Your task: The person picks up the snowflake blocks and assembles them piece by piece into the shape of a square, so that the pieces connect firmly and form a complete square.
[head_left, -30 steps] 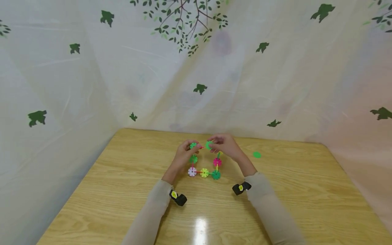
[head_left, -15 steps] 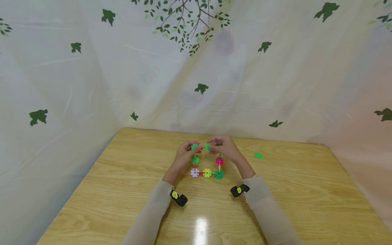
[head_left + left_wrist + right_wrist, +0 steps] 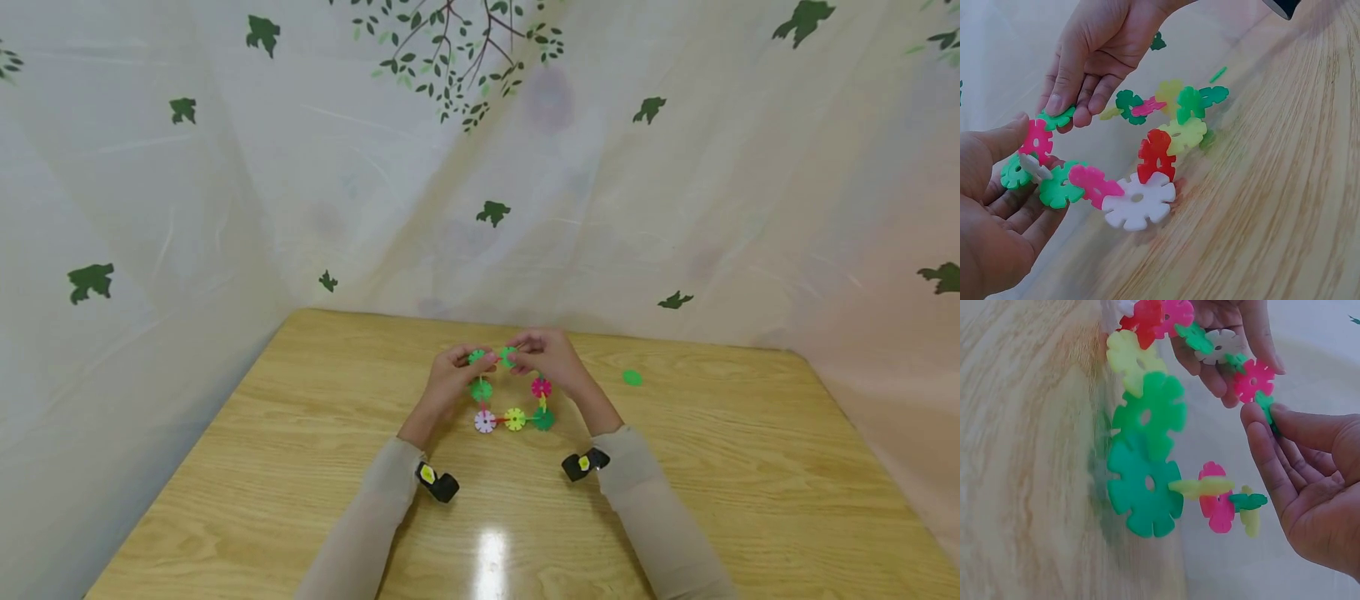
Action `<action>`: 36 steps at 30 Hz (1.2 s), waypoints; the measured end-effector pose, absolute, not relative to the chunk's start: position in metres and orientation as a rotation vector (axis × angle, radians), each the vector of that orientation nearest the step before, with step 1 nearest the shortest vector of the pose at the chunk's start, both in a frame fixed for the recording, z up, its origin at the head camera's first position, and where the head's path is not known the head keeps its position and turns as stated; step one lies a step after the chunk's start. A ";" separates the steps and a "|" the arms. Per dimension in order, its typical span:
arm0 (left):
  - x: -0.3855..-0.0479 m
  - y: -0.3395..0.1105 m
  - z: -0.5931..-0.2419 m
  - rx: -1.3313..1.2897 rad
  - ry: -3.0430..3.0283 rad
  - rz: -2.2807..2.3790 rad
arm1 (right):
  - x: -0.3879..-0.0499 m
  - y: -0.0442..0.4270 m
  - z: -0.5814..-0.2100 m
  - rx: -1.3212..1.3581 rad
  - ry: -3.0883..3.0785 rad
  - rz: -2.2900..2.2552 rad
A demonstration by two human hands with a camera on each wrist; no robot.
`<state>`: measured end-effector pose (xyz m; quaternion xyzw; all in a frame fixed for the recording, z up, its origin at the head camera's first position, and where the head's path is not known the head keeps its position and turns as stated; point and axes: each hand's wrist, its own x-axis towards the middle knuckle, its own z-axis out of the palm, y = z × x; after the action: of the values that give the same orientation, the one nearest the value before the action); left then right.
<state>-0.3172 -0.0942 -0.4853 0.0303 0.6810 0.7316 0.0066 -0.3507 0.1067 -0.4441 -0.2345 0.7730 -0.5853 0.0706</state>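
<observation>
A chain of slotted plastic flower discs, several colours, hangs in a loop over the table. My left hand (image 3: pixel 450 377) grips its upper left part, with the thumb by a pink disc (image 3: pixel 1036 140) and the fingers behind a green disc (image 3: pixel 1060 187). Between thumb and fingers, my right hand (image 3: pixel 551 360) pinches a small green disc (image 3: pixel 1264 407) at the pink disc's edge. The two discs meet there; how deep the slots sit cannot be made out. A white disc (image 3: pixel 1139 201) and a teal disc (image 3: pixel 1145 485) form the lower corners. Near my right hand is the chain's yellow end disc (image 3: pixel 1250 515).
A loose green disc (image 3: pixel 632 378) lies on the wooden table (image 3: pixel 712 467) to the right of my right hand. Behind the table's far edge hangs a pale curtain (image 3: pixel 420 242) with leaf and bird prints.
My right hand has shifted slightly left, bringing its green disc closer to my left hand. The lower part of the chain has swung a little to the right.
</observation>
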 end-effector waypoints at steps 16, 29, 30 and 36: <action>-0.315 -0.093 -0.483 0.086 2.174 2.290 | -0.350 0.106 -0.447 -0.746 2.360 -1.770; -0.316 -0.088 -0.485 0.064 2.110 2.391 | -0.345 0.099 -0.444 -0.735 2.387 -1.797; -0.316 -0.089 -0.485 0.064 2.108 2.387 | -0.345 0.100 -0.444 -0.732 2.375 -1.803; -0.315 -0.092 -0.483 0.072 2.125 2.328 | -0.345 0.102 -0.444 -0.718 2.327 -1.814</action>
<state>-0.3147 -0.0915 -0.4826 0.0228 0.6739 0.7384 -0.0055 -0.3452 0.1022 -0.4438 -0.2361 0.7653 -0.5965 0.0526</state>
